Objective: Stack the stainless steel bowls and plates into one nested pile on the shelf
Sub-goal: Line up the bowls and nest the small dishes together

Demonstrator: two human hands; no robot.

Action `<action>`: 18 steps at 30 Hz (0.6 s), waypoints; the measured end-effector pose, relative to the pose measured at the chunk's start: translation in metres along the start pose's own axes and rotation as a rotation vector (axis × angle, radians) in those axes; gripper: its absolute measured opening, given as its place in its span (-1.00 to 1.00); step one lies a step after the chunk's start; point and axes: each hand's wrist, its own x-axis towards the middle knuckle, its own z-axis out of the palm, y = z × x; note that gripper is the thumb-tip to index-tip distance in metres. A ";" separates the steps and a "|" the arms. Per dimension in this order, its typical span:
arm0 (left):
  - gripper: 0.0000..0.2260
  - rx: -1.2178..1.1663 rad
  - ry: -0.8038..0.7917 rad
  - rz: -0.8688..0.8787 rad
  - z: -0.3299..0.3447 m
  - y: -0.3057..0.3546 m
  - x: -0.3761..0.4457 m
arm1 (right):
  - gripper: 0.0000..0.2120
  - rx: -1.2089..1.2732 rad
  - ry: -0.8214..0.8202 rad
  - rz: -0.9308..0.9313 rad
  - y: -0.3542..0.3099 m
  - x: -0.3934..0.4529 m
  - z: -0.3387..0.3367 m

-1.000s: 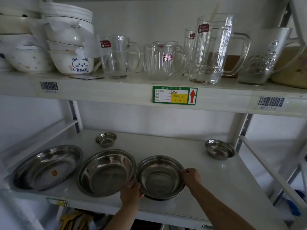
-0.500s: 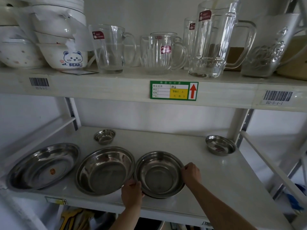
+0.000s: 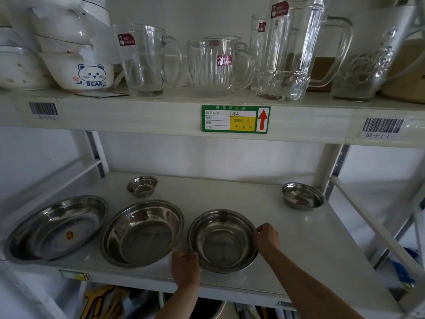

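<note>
Several stainless steel dishes sit apart on the white lower shelf [image 3: 299, 249]. A medium steel bowl [image 3: 222, 240] stands near the front edge; my left hand [image 3: 185, 268] grips its near-left rim and my right hand [image 3: 266, 238] pinches its right rim. To its left lies a wider steel bowl [image 3: 142, 233], touching or nearly touching it. At the far left rests a large shallow steel plate [image 3: 55, 229] with a small sticker inside. A tiny steel bowl [image 3: 142, 185] stands at the back left, and a small steel bowl [image 3: 302, 196] at the back right.
The upper shelf [image 3: 161, 111] overhangs closely, carrying glass mugs [image 3: 220, 65], a tall glass pitcher [image 3: 289, 47] and stacked white ceramic bowls [image 3: 92, 72]. A green price tag [image 3: 235, 119] hangs on its edge. Shelf posts [image 3: 333, 171] stand at the back corners.
The view has shifted slightly closer and lower. Both hands stay on the medium bowl's rim, which sits in nearly the same spot beside the wider bowl.
</note>
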 end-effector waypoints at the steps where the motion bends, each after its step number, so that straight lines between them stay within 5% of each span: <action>1: -0.88 0.013 -0.006 0.001 0.001 0.000 0.001 | -0.84 -0.002 -0.007 0.004 0.000 -0.001 -0.001; 10: -0.90 0.003 0.117 0.063 0.006 0.013 -0.004 | -0.80 0.035 -0.055 0.015 0.001 -0.005 -0.014; 18: -0.92 -0.039 -0.064 0.320 0.032 0.058 -0.017 | -0.74 0.160 0.008 0.017 -0.004 -0.005 -0.037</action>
